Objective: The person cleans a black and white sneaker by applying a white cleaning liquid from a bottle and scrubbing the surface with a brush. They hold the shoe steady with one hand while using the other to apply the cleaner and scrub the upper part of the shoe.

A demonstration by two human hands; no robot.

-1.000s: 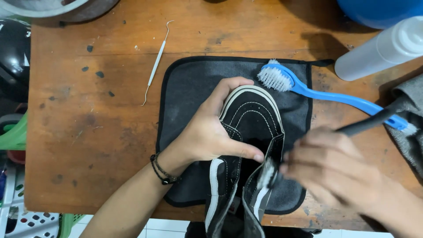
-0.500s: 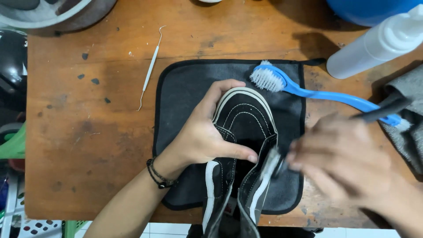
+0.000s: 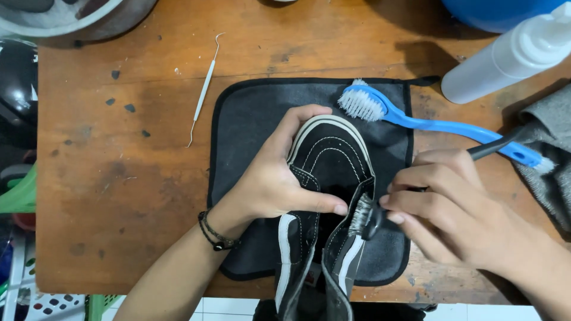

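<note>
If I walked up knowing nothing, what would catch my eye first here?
In the middle, a black sneaker with white trim lies on a dark mat. The left hand steadies it, while the right hand works a small dark-handled brush along its side. Behind it, a bright blue brush lies across the mat's far right edge, and a thin metal pick lies on the wooden table to the left.
</note>
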